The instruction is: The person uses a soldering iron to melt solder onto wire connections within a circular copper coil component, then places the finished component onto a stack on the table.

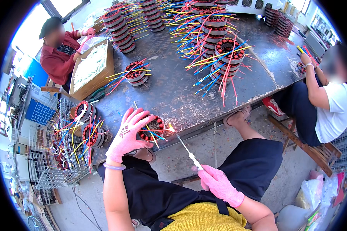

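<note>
My left hand (127, 133), in a pink glove, curves its fingers and thumb around a wound motor stator (158, 125) near the table's front edge. Blue, yellow and red lead wires stick out of this stator, and my palm and fingers cover its left part. In my right hand (221, 184), also pink-gloved, is a long-necked lighter (191, 156) with a white handle and a thin metal neck. A small orange flame (171, 128) burns at its tip, just right of the stator's rim.
Stacked stators (214, 34) with long coloured leads stand across the dark metal table (173, 92); one short stack (136, 73) is nearer. More stators (91, 134) lie left by a wire basket (58, 175). One co-worker (59, 54) sits beside a carton (92, 69), another (320, 92) at right.
</note>
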The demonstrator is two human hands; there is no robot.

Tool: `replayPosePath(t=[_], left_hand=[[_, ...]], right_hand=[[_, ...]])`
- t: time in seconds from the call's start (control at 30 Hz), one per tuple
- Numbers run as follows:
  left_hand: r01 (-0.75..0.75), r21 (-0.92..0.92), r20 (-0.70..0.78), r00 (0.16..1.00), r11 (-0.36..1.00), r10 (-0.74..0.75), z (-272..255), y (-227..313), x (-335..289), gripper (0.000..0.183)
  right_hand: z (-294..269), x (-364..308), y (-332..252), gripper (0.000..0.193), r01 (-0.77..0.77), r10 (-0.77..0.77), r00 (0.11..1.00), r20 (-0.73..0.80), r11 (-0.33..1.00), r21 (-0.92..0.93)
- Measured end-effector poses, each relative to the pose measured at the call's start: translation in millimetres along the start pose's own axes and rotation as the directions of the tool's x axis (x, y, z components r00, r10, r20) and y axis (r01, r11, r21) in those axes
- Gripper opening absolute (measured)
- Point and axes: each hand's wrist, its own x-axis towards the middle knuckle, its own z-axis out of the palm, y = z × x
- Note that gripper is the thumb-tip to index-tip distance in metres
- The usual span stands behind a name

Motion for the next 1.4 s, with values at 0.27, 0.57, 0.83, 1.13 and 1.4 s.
replayPosePath(t=[0.27,0.57,0.83,1.13,1.4], left_hand=[[-0.012,0.010,-0.005,1.000,1.000,0.013,-0.4,-0.3,-0.2,0.092],[-0.007,0.013,-0.003,1.000,1.000,0.007,-0.3,0.8,0.1,0.091],[-0.009,0.017,-0.004,1.000,1.000,0.009,-1.0,1.9,0.9,0.090],[-0.012,0.015,-0.004,1.000,1.000,0.012,0.2,0.3,0.4,0.090],[0.002,0.008,0.015,1.000,1.000,-0.002,-1.0,1.4,1.1,0.092]], right_hand=[[1.5,0.6,-3.6,0.037,0.002,-0.003,1.000,-0.008,1.000,-0.028],[-1.0,0.0,-3.4,0.036,0.016,-0.016,1.000,-0.006,0.997,-0.072],[0.0,1.8,-2.0,0.035,0.004,-0.004,1.000,-0.002,1.000,-0.030],[0.5,0.1,-3.4,0.034,0.011,-0.013,1.000,-0.023,0.998,-0.066],[0.1,1.6,-1.7,0.036,0.009,-0.009,1.000,-0.013,1.000,-0.012]])
